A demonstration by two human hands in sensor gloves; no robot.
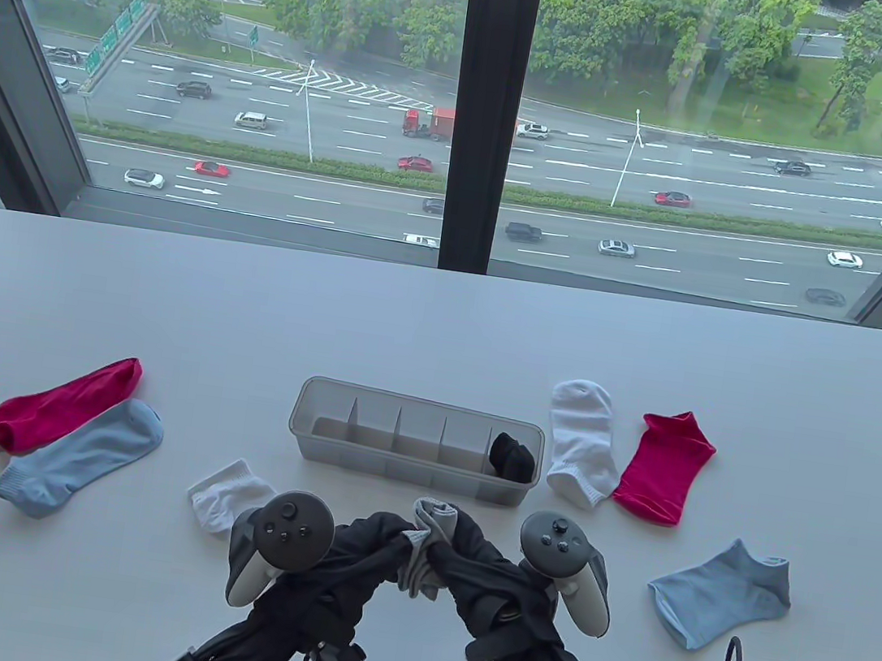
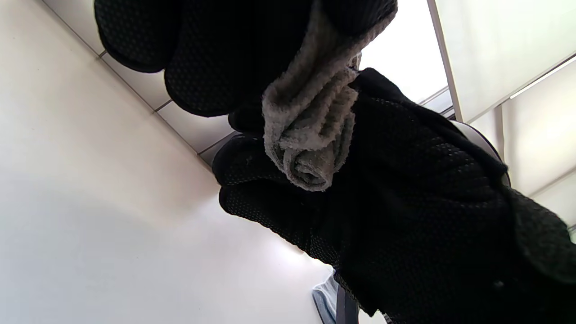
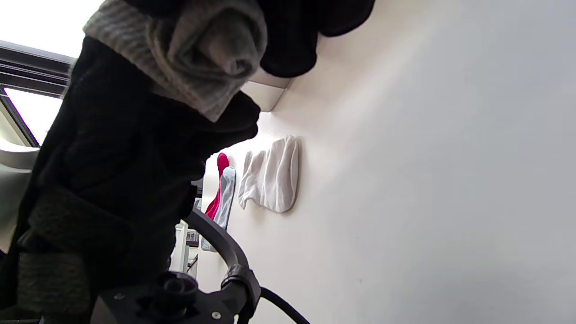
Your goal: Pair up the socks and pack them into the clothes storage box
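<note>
Soft, even daylight comes through the large window [image 1: 472,105] behind the white table [image 1: 441,330] — the table view is sharp, with only faint shadows and slight bending at its edges. Both wrist views are tilted, with dark gloves underexposed against blown-out white glare — nearest fabric looks slightly soft.

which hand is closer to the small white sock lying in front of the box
Left. The left hand is just right of that white sock; the right hand is farther right. Both grip a gray sock.
</note>
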